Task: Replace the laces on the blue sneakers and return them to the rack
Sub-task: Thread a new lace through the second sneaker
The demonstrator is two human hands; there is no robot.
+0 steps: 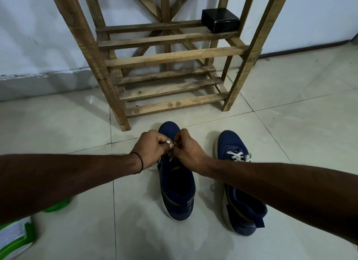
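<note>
Fingers of left hand and right hand pinch the white lace, apparently to thread the blue sneaker beneath them.

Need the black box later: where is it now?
Head view, upper right: the black box sits on the wooden rack, at the right end of its upper shelf.

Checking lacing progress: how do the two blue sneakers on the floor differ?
The left hand and right hand pinch white lace over the left sneaker; neither holds the right sneaker. The right sneaker's crossed lacing shows plainly; the left sneaker's is mostly hidden. Both are blue, white-soled, toes toward the rack.
</note>
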